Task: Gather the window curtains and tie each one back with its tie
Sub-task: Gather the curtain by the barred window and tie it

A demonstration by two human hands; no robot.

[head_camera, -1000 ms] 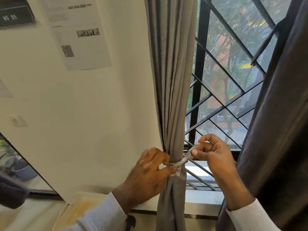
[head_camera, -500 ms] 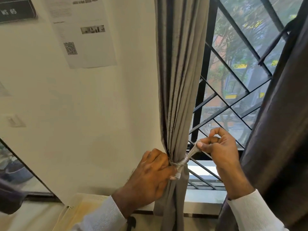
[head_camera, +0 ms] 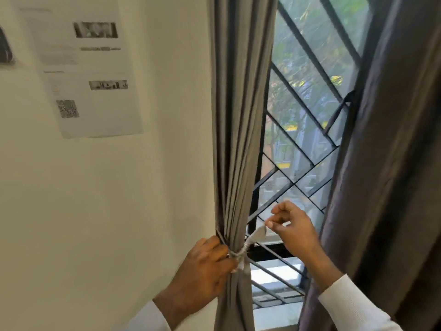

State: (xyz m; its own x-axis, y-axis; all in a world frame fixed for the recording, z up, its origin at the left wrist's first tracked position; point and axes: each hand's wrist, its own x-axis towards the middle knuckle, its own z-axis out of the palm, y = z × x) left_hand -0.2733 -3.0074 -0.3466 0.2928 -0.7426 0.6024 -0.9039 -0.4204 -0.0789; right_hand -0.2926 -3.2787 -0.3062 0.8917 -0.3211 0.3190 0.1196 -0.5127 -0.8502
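Observation:
The left grey curtain (head_camera: 238, 115) hangs gathered into a narrow bunch beside the wall. A thin grey tie (head_camera: 245, 247) wraps its waist. My left hand (head_camera: 205, 266) grips the bunch at the wrap and pinches the tie there. My right hand (head_camera: 291, 228) sits just right of the curtain, fingers curled, with the tie's free end (head_camera: 259, 232) touching its thumb; I cannot tell whether it pinches that end. A darker curtain (head_camera: 386, 163) hangs loose at the right, with a loop of its tie (head_camera: 338, 111) showing at its left edge.
A black metal window grille (head_camera: 298, 163) fills the gap between the curtains. The white wall (head_camera: 107, 199) at the left carries a printed paper sheet (head_camera: 90, 68). A window sill (head_camera: 276, 316) lies below the grille.
The view has tilted upward. My right hand has loosened on the tie's free end, its fingers now spread apart. My left hand stays on the wrapped waist.

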